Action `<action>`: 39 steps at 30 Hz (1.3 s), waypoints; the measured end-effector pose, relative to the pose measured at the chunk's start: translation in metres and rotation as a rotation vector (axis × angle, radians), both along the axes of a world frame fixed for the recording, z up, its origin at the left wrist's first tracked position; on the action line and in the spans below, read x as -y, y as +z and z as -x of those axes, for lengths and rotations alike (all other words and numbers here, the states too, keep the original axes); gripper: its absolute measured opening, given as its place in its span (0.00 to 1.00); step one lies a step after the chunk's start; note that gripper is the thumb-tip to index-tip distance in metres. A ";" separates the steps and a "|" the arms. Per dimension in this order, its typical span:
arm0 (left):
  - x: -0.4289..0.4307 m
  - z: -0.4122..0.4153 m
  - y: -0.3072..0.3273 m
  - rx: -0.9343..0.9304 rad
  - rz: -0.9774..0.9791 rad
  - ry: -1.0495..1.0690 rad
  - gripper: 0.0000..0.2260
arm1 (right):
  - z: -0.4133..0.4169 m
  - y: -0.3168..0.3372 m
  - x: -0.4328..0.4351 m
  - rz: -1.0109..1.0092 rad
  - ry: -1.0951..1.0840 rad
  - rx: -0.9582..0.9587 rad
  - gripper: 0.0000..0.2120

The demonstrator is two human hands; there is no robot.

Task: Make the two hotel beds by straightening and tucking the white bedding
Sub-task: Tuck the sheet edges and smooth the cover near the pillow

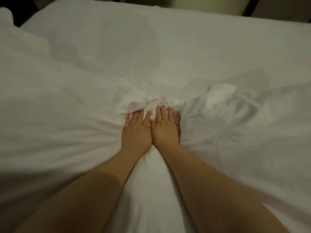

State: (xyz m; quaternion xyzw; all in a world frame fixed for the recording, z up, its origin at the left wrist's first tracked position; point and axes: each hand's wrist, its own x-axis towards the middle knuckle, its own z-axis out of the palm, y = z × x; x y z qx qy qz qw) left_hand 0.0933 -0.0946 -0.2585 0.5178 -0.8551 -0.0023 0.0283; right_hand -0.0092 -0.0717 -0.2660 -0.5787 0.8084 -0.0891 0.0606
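The left hand [137,132] and right hand [165,128] lay touching side by side, fingers straight and holding nothing, palms pressed flat on the soft white fabric bedding [185,47] spread wide around them, seemingly to shove the crumpled ridge [148,102] ahead flat

I am in a dim bedroom; a wide bed [185,39] fills my view, dressed wholly in plain white bedding [58,135]; a white pillow [20,42] lies at its left; beyond its far edge stands a pale wall [193,4].
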 end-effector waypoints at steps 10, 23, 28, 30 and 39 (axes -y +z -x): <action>-0.110 -0.041 0.064 0.097 -0.192 -0.088 0.25 | -0.070 0.064 -0.160 -0.146 -0.111 0.109 0.26; -0.206 -0.131 0.091 0.215 -0.370 -0.228 0.27 | -0.136 0.092 -0.231 -0.308 -0.167 0.116 0.26; -0.245 -0.166 0.082 0.239 -0.323 -0.299 0.30 | -0.164 0.071 -0.251 -0.329 -0.185 0.071 0.28; -0.238 -0.160 0.061 0.286 -0.337 -0.296 0.28 | -0.163 0.049 -0.243 -0.287 -0.186 0.038 0.29; -0.287 -0.212 0.076 0.261 -0.357 -0.265 0.34 | -0.194 0.077 -0.348 -0.365 -0.037 0.054 0.27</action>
